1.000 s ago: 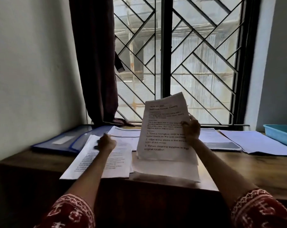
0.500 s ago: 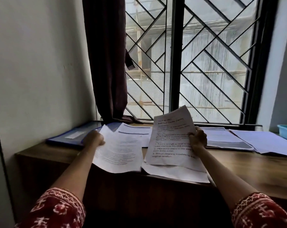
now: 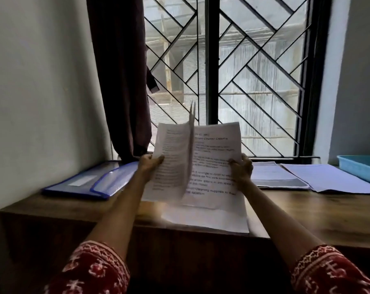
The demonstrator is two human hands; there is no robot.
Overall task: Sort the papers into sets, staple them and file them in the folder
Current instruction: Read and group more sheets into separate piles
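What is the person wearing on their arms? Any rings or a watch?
Both arms wear short red sleeves with a white woven pattern: the left sleeve and the right sleeve. Below them the forearms are bare. No watch or bangle shows; the left hand and right hand are too blurred to rule out rings.

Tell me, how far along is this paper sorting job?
Early, by the look of it. Done: some paper piles lie laid out on the desk to the right. In hand: the left hand brings a sheet up against the printed page the right hand holds. Left: I see no stapler, and the blue folder lies untouched at the left.
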